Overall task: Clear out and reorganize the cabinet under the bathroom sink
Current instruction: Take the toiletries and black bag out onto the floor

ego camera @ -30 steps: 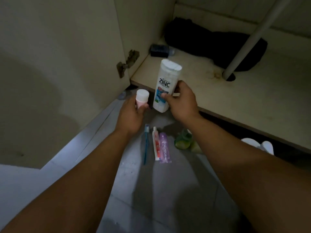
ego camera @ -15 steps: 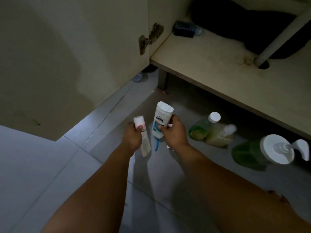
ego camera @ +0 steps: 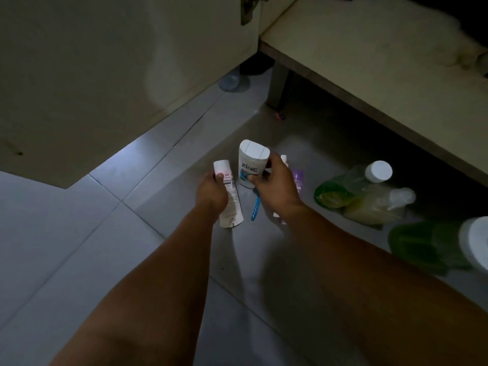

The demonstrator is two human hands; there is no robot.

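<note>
My right hand (ego camera: 274, 184) grips a white ZINC shampoo bottle (ego camera: 250, 165), cap up, low over the tiled floor. My left hand (ego camera: 212, 192) holds a white and pink tube (ego camera: 229, 202) with its cap end pointing up and its flat end at the floor. A blue toothbrush (ego camera: 255, 210) and a purple tube (ego camera: 298, 178) lie on the floor, partly hidden under my right hand. The cabinet floor board (ego camera: 369, 56) is above right, in front of me.
The open cabinet door (ego camera: 118, 62) stands at the left. On the floor to the right lie a green bottle with a white cap (ego camera: 340, 188), a yellowish bottle (ego camera: 377, 207) and a green pump bottle (ego camera: 433, 244). A cabinet leg (ego camera: 277, 85) stands ahead.
Both hands have come down from the cabinet shelf to the floor with the shampoo bottle and the tube. My view has tilted down, so the cabinet now sits at the top.
</note>
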